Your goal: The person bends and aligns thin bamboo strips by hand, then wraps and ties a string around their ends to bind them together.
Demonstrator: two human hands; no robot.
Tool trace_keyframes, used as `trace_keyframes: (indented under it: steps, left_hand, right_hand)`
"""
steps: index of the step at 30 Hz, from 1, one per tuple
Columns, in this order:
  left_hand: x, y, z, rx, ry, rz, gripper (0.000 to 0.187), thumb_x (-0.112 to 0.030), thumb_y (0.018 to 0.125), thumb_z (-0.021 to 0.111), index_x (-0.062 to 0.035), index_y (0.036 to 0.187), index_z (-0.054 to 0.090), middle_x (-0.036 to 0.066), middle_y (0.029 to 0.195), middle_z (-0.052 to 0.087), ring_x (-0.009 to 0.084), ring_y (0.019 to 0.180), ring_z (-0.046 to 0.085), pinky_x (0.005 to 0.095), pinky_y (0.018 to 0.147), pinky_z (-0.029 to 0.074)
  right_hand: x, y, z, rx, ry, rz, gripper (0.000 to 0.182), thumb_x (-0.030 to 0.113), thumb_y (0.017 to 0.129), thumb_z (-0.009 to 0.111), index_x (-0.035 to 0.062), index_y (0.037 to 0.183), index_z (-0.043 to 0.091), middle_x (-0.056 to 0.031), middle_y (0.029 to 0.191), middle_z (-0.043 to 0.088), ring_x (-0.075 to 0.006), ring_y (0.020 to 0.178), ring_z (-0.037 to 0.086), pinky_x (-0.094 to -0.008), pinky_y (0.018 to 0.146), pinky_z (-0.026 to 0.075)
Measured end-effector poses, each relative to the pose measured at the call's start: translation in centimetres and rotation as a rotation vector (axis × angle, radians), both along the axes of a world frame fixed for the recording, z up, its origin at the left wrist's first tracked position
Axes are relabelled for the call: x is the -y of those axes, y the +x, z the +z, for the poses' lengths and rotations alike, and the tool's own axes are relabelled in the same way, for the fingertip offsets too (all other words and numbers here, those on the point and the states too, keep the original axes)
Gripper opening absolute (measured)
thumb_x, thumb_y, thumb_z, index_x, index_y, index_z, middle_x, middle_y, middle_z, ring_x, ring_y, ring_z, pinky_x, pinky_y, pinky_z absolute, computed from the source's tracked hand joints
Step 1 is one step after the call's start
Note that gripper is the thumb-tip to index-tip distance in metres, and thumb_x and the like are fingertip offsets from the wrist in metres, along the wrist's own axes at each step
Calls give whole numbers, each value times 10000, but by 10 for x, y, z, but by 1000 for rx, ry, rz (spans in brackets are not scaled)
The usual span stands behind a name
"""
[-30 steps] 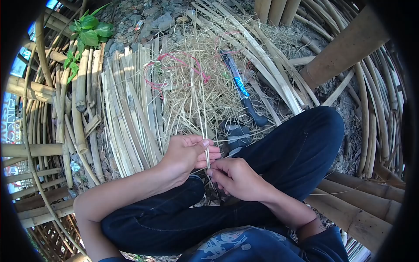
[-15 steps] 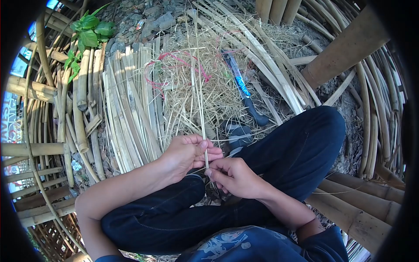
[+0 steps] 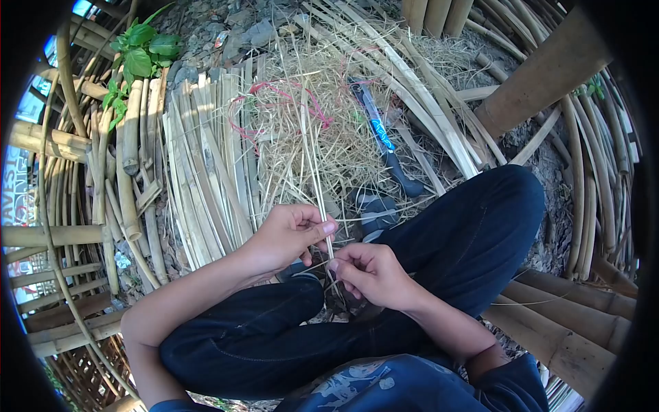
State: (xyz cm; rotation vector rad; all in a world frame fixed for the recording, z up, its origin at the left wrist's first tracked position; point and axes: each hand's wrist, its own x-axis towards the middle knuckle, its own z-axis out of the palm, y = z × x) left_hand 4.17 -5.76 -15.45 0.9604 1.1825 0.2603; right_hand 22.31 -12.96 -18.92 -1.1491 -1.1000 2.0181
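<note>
Thin bamboo strips (image 3: 315, 165) run lengthwise from the pile of shavings toward my lap. My left hand (image 3: 292, 237) pinches them between thumb and fingers. Just below it, my right hand (image 3: 374, 273) grips their near end, thumb pressed against the curled fingers. The near ends of the strips hang between my crossed legs, partly hidden by my right hand. Beyond my hands spreads a heap of fine bamboo shavings (image 3: 285, 168), with pink string (image 3: 321, 118) tangled on top.
A long tool (image 3: 383, 137) with a black handle and blue markings lies right of the shavings. Flat split bamboo slats (image 3: 199, 172) lie left, more slats (image 3: 419, 96) at upper right. Thick bamboo poles (image 3: 542, 75) and a leafy plant (image 3: 141, 51) border the spot.
My left hand has risen slightly, and its fingers have closed from extended to a pinch on the strips. The strips' far ends have swung a little left. My right hand has barely moved.
</note>
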Motion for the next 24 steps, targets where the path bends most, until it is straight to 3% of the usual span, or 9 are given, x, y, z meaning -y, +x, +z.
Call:
trace_keyframes:
  steps: [10,14,16,19,24]
  left_hand:
    - [-2,-4,-2,108,-61,40,87,-27,870,620,58,859,615,136,842,652,119,664,620,208,501,462]
    - [-5,-9,-10,206,-83,29,96,-40,867,628,54,878,611,137,834,643,125,655,608,207,500,459]
    - [-6,-13,-15,450,-133,4,139,-97,857,647,31,901,613,125,830,635,128,653,598,201,491,455]
    - [-5,-14,-20,560,-131,-28,172,-141,838,665,9,907,616,119,829,629,133,668,601,201,477,459]
    - [-5,-14,-20,600,-107,-39,193,-151,825,679,11,909,617,129,838,633,140,670,610,206,453,472]
  right_hand:
    - [4,0,-1,-52,66,5,176,159,931,569,2,857,597,11,618,538,-25,497,493,-187,442,388]
    - [3,2,3,-147,41,-7,159,141,933,568,-5,879,601,9,655,542,-26,519,500,-183,455,394]
    - [5,2,4,-183,35,-14,152,135,932,568,-8,894,605,7,670,546,-27,524,502,-184,459,398]
    - [6,1,10,-224,43,-26,141,125,928,572,-10,920,612,2,698,555,-29,536,508,-185,465,407]
    - [6,2,9,-243,85,-15,129,111,919,583,-10,942,620,-7,730,563,-32,552,522,-184,463,415]
